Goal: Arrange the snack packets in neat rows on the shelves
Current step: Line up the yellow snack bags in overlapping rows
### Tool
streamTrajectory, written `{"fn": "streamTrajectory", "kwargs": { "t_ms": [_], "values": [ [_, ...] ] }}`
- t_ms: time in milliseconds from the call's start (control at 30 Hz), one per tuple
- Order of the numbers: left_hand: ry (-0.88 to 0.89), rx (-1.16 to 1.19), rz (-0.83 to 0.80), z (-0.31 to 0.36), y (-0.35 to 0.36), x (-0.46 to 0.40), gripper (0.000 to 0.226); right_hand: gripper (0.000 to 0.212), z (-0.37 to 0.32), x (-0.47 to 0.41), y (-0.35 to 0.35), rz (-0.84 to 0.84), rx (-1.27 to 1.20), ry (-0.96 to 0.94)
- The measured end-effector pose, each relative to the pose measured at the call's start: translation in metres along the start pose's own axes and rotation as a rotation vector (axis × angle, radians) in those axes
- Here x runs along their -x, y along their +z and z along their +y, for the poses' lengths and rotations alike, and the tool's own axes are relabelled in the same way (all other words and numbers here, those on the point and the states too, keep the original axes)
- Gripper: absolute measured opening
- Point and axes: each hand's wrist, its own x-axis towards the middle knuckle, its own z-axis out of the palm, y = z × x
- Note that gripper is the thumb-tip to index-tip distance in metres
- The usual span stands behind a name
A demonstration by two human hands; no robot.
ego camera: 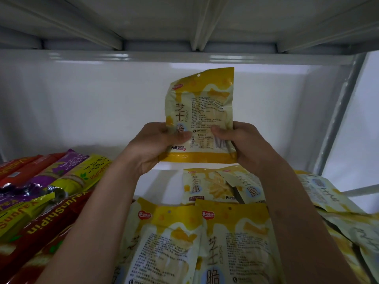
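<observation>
Near shelf (164, 181) edge: yellow packs (235, 242) lie flat, back pair overlapping. Both hands, left (155, 146) & right (244, 146), pinch held pack (202, 115) by bottom corners, upright over mid shelf. Lay it flat behind them, edges squared w/ row.

back panel (82, 103): white, glossy, dimly lit | shelf above (184, 56): grey-white metal underside, ribbed with braces | upright post (340, 111): grey metal, at right edge | shelf floor (164, 181): white
</observation>
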Motion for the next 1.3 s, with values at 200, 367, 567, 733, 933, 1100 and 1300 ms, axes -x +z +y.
{"fn": "streamTrajectory", "kwargs": {
  "t_ms": [200, 367, 567, 733, 933, 1100, 1300],
  "values": [
    [0.024, -0.087, 0.046, -0.003, 0.001, -0.004, 0.03, 0.032, 0.005, -0.001, 0.003, 0.009, 0.026, 0.054],
    [0.005, -0.059, 0.03, -0.002, 0.001, -0.002, 0.031, 0.032, 0.002, -0.002, 0.002, 0.029, 0.011, 0.063],
    [0.008, -0.099, 0.049, -0.001, 0.001, 0.0, 0.031, 0.04, 0.004, -0.007, 0.001, -0.004, -0.092, 0.097],
    [-0.053, 0.081, -0.018, 0.001, 0.002, -0.001, 0.05, 0.025, 0.002, 0.001, 0.003, 0.003, 0.035, -0.008],
    [-0.045, 0.142, -0.067, 0.001, 0.003, 0.001, 0.051, 0.037, 0.0, 0.002, 0.007, -0.051, 0.03, -0.001],
    [-0.036, 0.034, -0.016, 0.0, 0.003, 0.0, 0.035, 0.043, 0.0, 0.003, 0.011, -0.002, 0.05, 0.003],
    [-0.021, -0.042, -0.018, 0.0, 0.008, 0.0, 0.036, 0.027, 0.0, -0.001, 0.007, 0.051, 0.073, -0.034]
  ]
}}
